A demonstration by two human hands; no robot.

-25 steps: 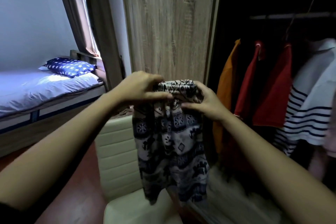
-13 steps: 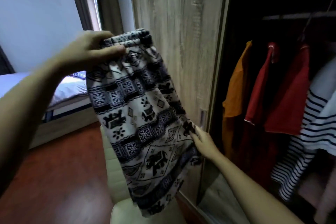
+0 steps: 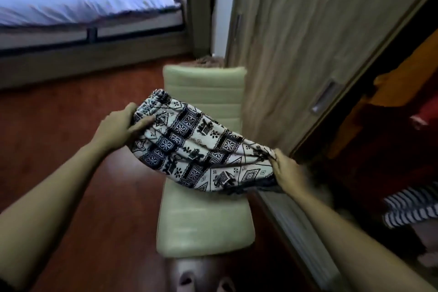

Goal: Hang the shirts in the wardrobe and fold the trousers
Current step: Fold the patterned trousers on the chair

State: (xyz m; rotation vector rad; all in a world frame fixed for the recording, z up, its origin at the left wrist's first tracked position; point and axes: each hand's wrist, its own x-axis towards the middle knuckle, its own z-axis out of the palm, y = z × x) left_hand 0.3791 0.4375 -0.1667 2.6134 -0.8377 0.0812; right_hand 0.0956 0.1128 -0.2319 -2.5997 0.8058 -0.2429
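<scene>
- Above the cream chair [image 3: 204, 225], the patterned trousers [image 3: 201, 147] hang stretched between both hands, sagging toward the seat.
- At the waistband end, the left hand [image 3: 116, 128] grips the cloth, thumb on top and fingers curled under.
- At the hem end, the right hand [image 3: 288, 171] pinches the fabric, near the wardrobe door [image 3: 296, 42].
- Orange, red and striped shirts [image 3: 407, 83] hang inside the wardrobe at right.
</scene>
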